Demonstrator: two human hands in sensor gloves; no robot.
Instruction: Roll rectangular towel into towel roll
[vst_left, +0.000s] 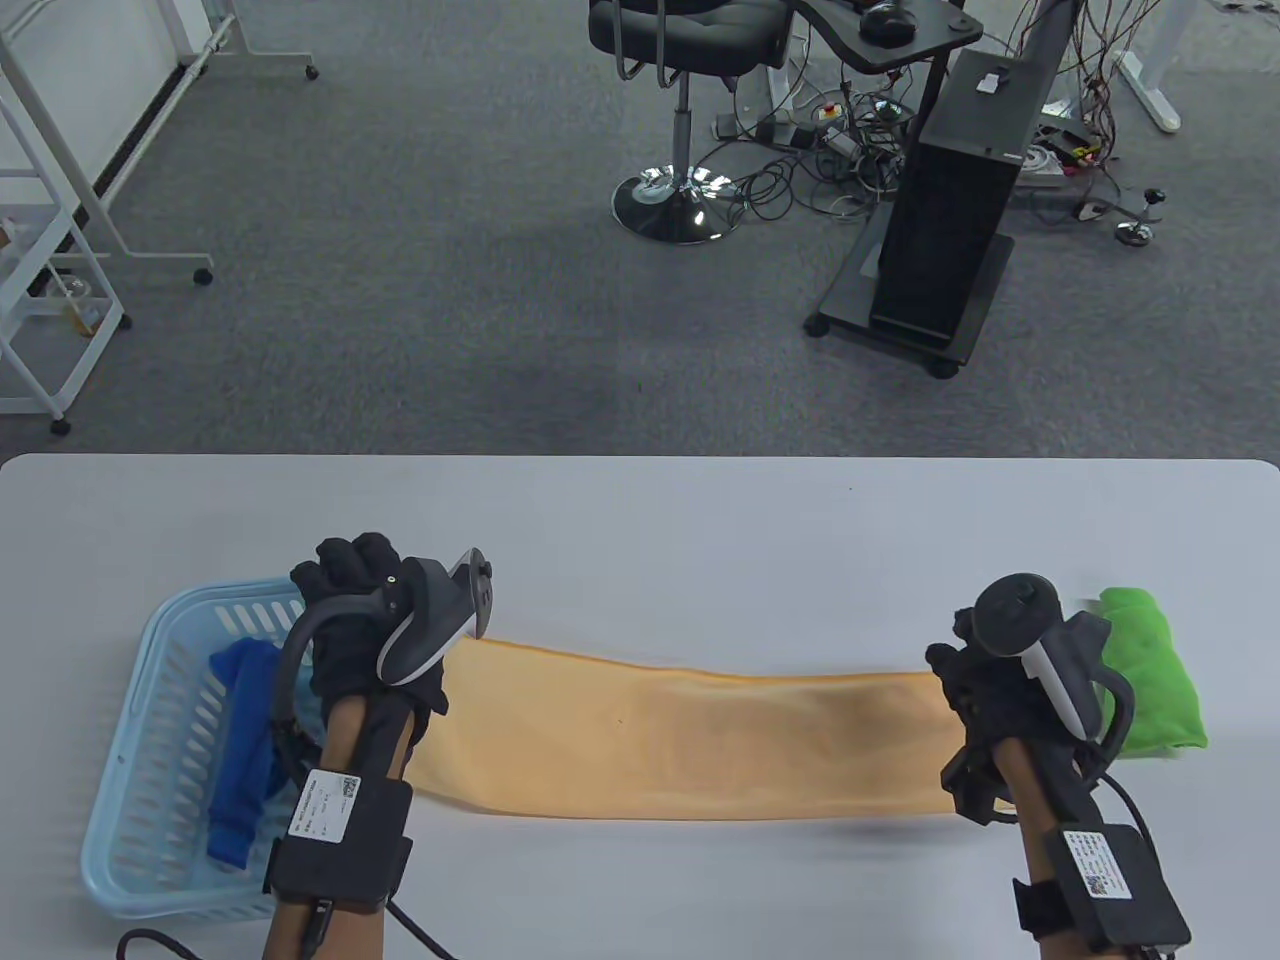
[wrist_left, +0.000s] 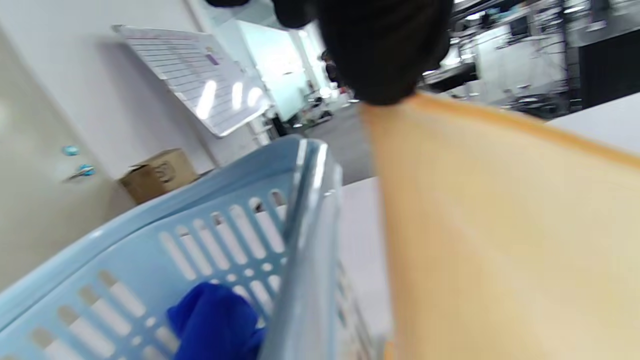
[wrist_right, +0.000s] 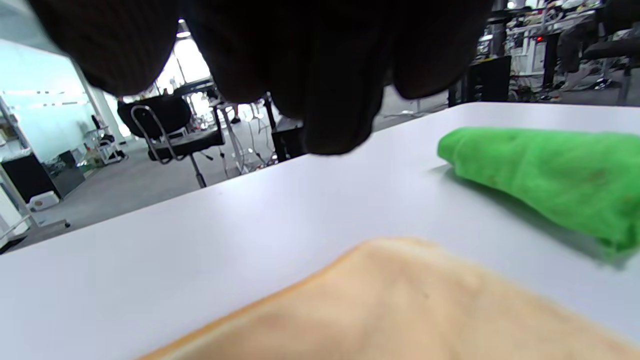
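A long orange towel hangs stretched from left to right just above the white table, with a thin shadow under its near edge. My left hand grips its left end above the basket's right rim; in the left wrist view the gloved fingers pinch the towel's top corner. My right hand holds the right end with its fingers curled. The far right corner of the towel shows free below them, and the grip itself is hidden.
A light blue slotted basket stands at the left with a blue cloth inside, also seen in the left wrist view. A folded green towel lies just right of my right hand. An office chair and cabinet stand beyond the table.
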